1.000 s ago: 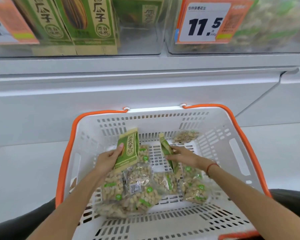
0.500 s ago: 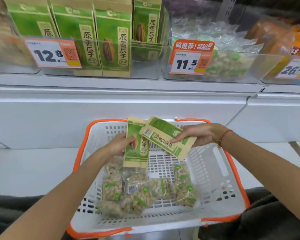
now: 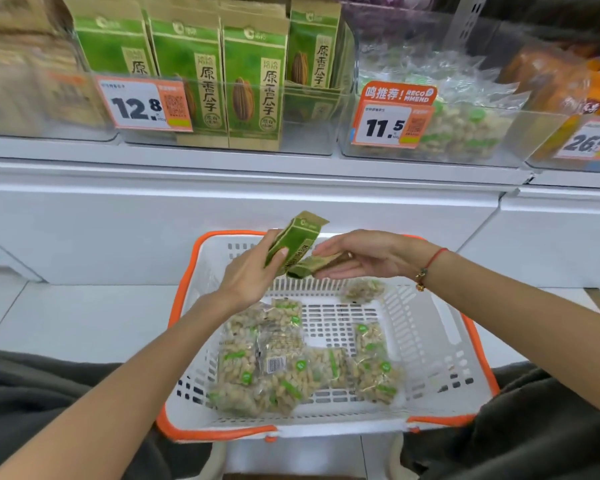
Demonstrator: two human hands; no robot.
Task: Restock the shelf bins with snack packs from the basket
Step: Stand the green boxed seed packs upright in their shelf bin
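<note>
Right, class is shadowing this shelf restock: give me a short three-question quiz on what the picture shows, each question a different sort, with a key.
1. True or false: the left hand holds a green seed pack above the basket.
2. Multiple choice: the clear peanut bags left in the basket match the stock in the bin behind which price tag? A) 12.8 B) 11.5 C) 26.8
3. Fill in: the right hand holds a second green pack, and its wrist wears a ____ bracelet.

Key
1. True.
2. B: the 11.5 tag fronts the peanut bin.
3. Red.
</note>
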